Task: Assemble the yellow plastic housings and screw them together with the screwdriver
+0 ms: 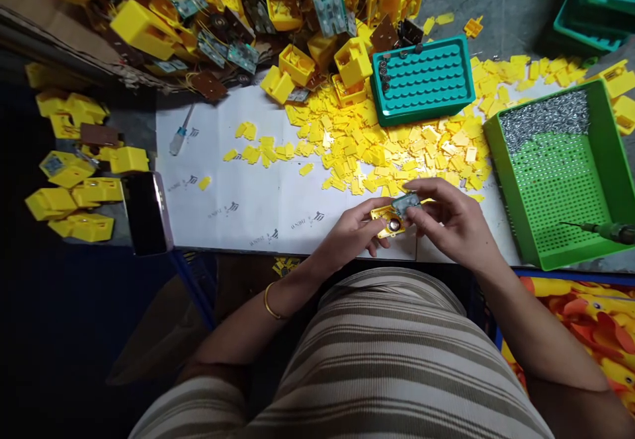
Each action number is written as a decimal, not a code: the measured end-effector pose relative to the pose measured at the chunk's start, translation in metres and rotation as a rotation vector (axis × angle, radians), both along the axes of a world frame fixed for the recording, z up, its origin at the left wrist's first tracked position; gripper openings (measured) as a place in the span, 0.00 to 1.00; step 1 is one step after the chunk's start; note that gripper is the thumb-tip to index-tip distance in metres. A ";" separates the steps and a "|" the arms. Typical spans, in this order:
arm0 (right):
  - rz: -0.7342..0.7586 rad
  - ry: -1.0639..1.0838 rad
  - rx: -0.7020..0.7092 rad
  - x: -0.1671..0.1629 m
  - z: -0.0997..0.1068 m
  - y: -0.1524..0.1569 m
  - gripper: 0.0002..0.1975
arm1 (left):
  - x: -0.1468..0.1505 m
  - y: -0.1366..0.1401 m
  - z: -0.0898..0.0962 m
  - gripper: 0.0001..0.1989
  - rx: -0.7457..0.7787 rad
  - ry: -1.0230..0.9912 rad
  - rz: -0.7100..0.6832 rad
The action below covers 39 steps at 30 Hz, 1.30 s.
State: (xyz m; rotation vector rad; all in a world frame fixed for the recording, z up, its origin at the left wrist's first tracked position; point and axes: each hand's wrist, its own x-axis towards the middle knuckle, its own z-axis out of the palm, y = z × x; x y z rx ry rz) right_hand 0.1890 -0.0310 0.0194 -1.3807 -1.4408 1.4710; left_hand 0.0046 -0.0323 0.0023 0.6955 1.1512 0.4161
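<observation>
Striped top (401, 359) nearest, between my forearms. My left hand (358, 231) grips a small open yellow casing (379, 215), round metallic part (394, 225) inside, near the table's front edge. My right hand (454, 221) pinches a grey-green board (405, 203) at the casing's right end; can't tell if the two touch. Beyond: scattered yellow pieces (357, 151), teal tray (424, 82) among them. Right: green basket (565, 188), small metal bits (550, 118) in its far part. Far left: phone (146, 214), dark screen up.

Open housing (385, 215): smooth plastic | basket (560, 188): perforated plastic | small fasteners (546, 118): shiny metal | smartphone (145, 214): glossy screen | table covering (238, 224): smooth paper | garment (397, 353): ribbed cloth
</observation>
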 end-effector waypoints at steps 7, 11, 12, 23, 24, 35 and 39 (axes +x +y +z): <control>0.265 -0.178 0.250 0.005 0.002 -0.007 0.07 | -0.006 0.003 0.005 0.23 -0.072 -0.142 0.113; 0.438 -0.324 0.476 0.007 0.012 -0.010 0.10 | -0.005 0.002 0.010 0.23 -0.016 -0.101 0.095; 0.462 -0.372 0.520 0.007 0.015 -0.011 0.11 | -0.004 0.002 0.011 0.23 -0.001 -0.092 0.082; 0.536 -0.673 0.549 0.003 0.042 -0.021 0.12 | -0.002 0.000 0.015 0.27 0.041 -0.140 -0.006; 0.536 -0.672 0.546 0.002 0.043 -0.022 0.12 | -0.002 -0.001 0.015 0.27 0.033 -0.139 -0.018; 0.525 -0.585 0.596 0.008 0.043 -0.028 0.14 | -0.003 0.000 0.019 0.24 0.019 -0.169 0.002; 0.577 -0.576 0.530 0.009 0.050 -0.031 0.16 | -0.004 -0.003 0.021 0.24 0.060 -0.184 -0.017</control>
